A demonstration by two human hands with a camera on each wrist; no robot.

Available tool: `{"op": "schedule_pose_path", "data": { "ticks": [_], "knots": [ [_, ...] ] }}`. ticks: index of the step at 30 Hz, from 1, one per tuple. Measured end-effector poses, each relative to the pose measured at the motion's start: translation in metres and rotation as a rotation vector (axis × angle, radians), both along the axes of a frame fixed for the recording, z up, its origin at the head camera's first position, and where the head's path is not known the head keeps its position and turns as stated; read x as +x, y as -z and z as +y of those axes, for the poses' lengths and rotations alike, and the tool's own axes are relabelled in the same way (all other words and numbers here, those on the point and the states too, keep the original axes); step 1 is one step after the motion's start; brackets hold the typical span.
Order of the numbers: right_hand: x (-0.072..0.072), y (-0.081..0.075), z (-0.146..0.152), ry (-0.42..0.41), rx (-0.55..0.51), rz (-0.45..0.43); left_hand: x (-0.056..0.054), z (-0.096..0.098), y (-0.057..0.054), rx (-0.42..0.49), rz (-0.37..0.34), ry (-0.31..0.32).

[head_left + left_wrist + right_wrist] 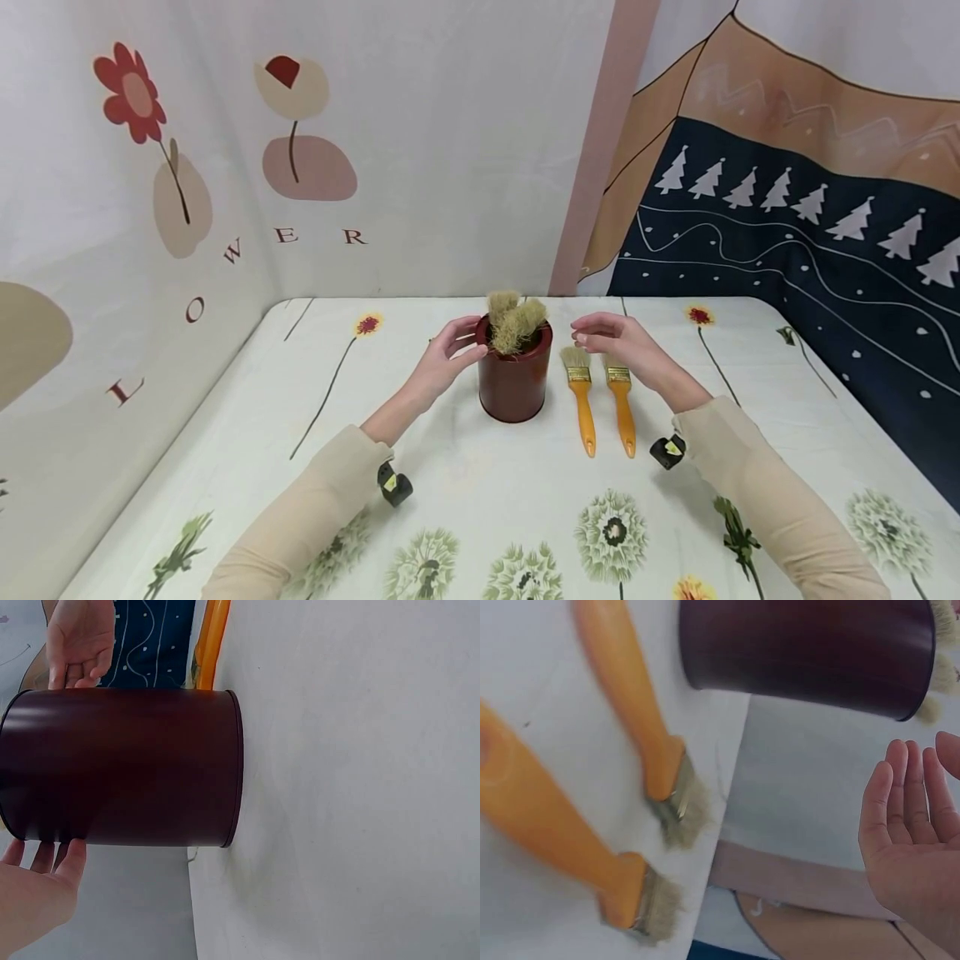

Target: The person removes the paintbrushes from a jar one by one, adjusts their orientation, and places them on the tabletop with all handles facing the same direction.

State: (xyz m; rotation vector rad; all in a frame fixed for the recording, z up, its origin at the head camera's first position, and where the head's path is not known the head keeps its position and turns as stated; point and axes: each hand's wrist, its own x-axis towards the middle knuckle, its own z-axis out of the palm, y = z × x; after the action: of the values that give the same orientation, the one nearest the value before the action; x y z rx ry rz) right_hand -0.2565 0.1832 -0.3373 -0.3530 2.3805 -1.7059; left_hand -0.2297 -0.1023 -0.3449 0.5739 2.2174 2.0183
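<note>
Okay, got a shiny maroon cylindrical pot [513, 390] upright on the white floral-print worktop [457, 492], with left grip [442, 360] parted, touching its side, and right grip [627, 343] parted near 2 orange-handled paintbrushes [583, 408].

Flowered cloth [480, 475] carries a pot [513, 387] and two brushes [583, 408].

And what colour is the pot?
The pot is dark reddish brown, seen best in the head view.
</note>
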Motion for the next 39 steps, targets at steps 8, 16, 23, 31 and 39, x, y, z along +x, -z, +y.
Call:
{"op": "schedule_pose_path", "data": {
  "ticks": [8,16,23,31,39],
  "knots": [
    [0.002,-0.014,-0.011,-0.022,-0.003,0.043,0.0,0.0,-0.001,-0.003,-0.003,-0.003],
    [0.006,-0.027,-0.024,-0.066,-0.041,0.099,0.0,0.001,-0.001,-0.001,-0.001,-0.004],
    [0.008,-0.032,-0.034,-0.074,-0.052,0.124,0.0,0.001,0.0,-0.001,-0.003,-0.003],
    [0.001,-0.03,-0.043,-0.037,0.007,0.186,-0.001,0.0,0.001,-0.003,-0.005,-0.004],
    [-0.001,-0.031,-0.049,-0.032,0.09,0.253,0.0,0.001,0.001,-0.005,-0.009,-0.007]
  ]
}}
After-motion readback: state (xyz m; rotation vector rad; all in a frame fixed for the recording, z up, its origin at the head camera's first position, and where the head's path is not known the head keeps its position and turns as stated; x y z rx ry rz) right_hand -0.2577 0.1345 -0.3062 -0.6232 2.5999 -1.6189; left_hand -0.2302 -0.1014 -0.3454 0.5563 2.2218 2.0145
